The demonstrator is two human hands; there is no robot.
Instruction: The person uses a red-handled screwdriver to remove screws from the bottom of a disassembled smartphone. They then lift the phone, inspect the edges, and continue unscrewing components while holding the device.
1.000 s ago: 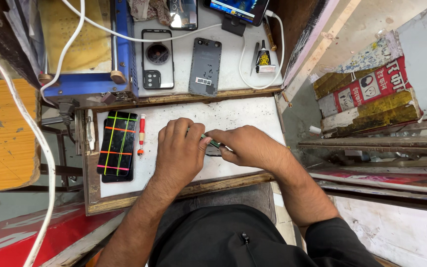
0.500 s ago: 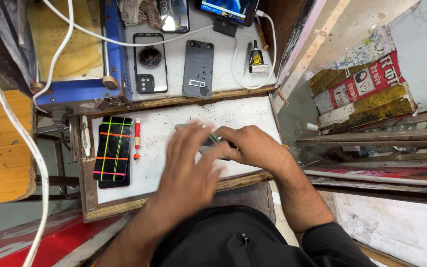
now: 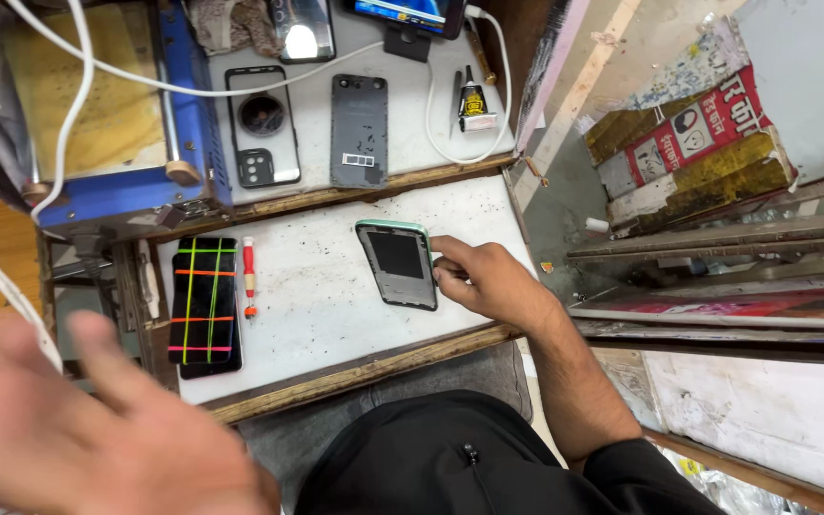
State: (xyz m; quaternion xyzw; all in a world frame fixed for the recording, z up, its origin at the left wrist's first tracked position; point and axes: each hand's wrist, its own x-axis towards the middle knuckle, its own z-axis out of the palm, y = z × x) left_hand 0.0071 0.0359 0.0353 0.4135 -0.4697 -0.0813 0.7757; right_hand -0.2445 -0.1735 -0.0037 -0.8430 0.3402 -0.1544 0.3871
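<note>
A phone frame (image 3: 398,264) with a pale green edge and dark inner panel lies on the white work board (image 3: 321,305). My right hand (image 3: 488,278) rests at its right side, fingers curled against the edge and gripping it. My left hand (image 3: 97,429) is raised close to the camera at the lower left, blurred, fingers spread and holding nothing. A phone (image 3: 204,305) with coloured lines on its screen lies at the board's left end, with a small red screwdriver (image 3: 250,277) beside it.
On the upper shelf lie a phone back with a round ring (image 3: 261,126), a grey back cover (image 3: 359,130), a glue tube (image 3: 474,103) and a white cable (image 3: 240,86). A blue machine (image 3: 126,124) stands at left. Stacked boxes (image 3: 693,153) sit at right.
My left hand lifted off the phone frame and swung down-left toward the camera. The frame is now uncovered on the board, held only by my right hand.
</note>
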